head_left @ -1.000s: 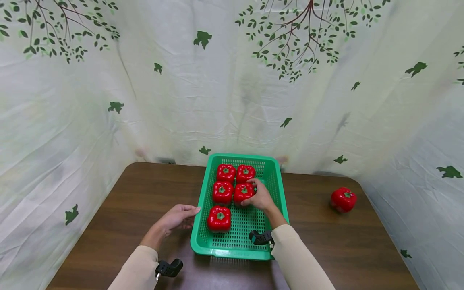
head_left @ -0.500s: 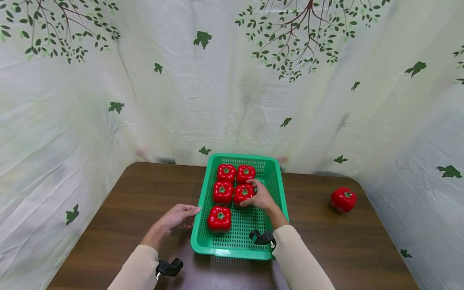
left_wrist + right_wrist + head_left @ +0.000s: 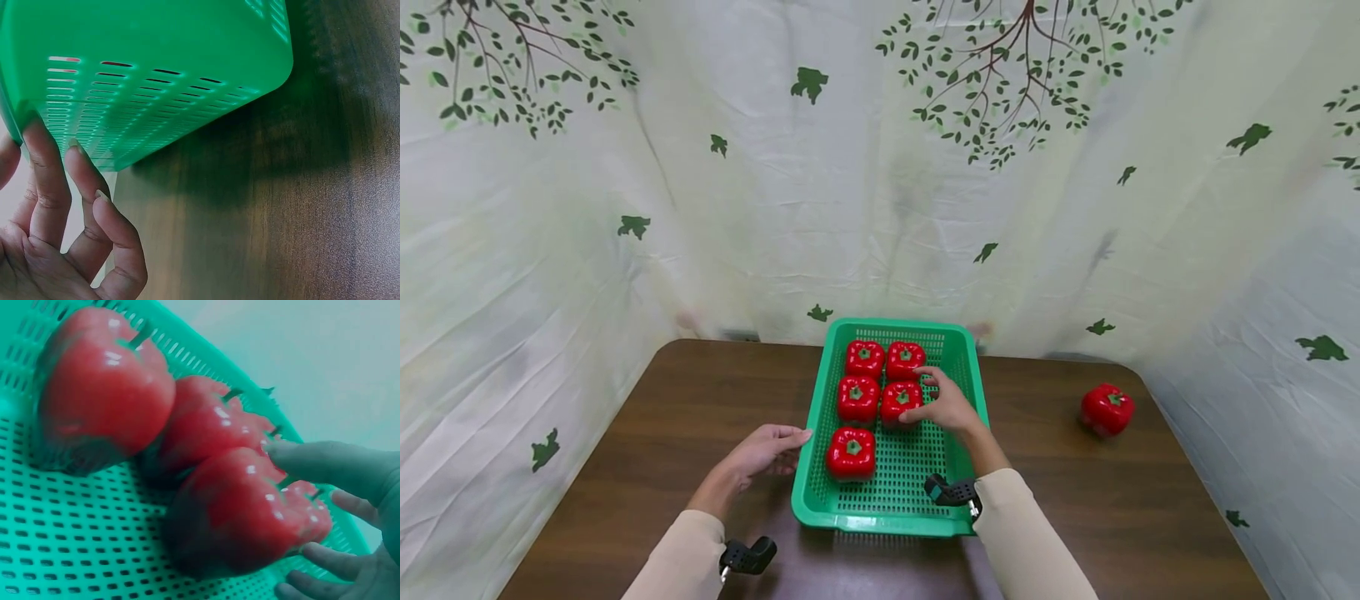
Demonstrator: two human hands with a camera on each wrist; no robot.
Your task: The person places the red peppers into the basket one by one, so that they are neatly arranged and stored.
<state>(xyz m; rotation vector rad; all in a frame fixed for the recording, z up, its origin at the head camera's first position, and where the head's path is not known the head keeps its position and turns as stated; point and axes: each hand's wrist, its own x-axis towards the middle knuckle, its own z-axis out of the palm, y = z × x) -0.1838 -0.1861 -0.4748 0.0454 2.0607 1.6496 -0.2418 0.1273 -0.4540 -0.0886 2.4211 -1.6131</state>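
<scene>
A green plastic basket (image 3: 882, 523) on the table holds several red bell peppers: a left column with a front pepper (image 3: 851, 455), a middle pepper (image 3: 857, 400) and a back pepper (image 3: 864, 358), and a right column with a back pepper (image 3: 905, 358) and a nearer one (image 3: 898, 402). My right hand (image 3: 951, 406) is at this nearer pepper's right side, thumb and fingers spread apart; the right wrist view shows the thumb (image 3: 325, 464) over its edge. My left hand (image 3: 763, 451) pinches the basket's left rim, its other fingers (image 3: 47, 187) beside the outer wall.
Another red bell pepper (image 3: 1107, 409) lies on the brown wooden table (image 3: 1060, 500), right of the basket. A pale curtain (image 3: 865, 192) with a leaf print hangs behind and at both sides. The basket's far end stands near the table's back edge.
My right hand has shifted slightly right from the nearer right-column pepper, and its fingers have loosened. My left hand stays at the rim. The head view has shifted a little.
</scene>
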